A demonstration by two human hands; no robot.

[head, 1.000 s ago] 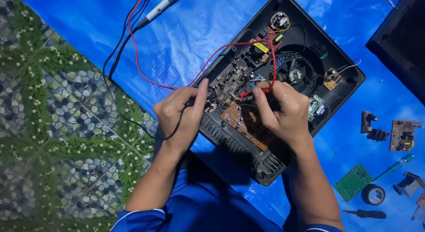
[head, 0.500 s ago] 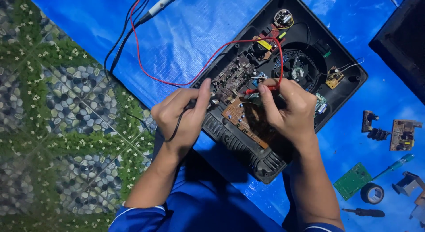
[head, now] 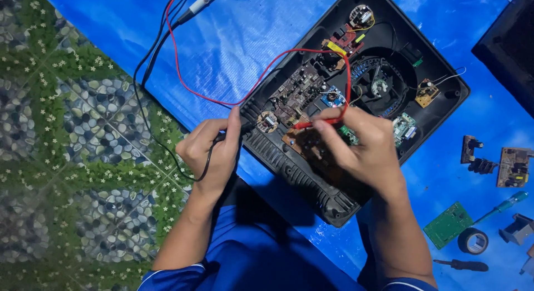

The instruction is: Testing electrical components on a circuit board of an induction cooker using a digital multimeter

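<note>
We've shifted slightly since a second ago — right hand (head: 364, 149) now pinches the red probe (head: 311, 124) lower on the brown circuit board (head: 306, 143), inside the open black casing (head: 289, 168) on the blue tarp (head: 239, 41). Left hand (head: 211, 152) grips the black probe (head: 219, 138) at the casing's left edge. Looks like we're testing a new point — both leads planted.

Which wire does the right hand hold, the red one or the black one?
The red wire: its red probe sits in the right hand. The black wire runs to the left hand.
</note>
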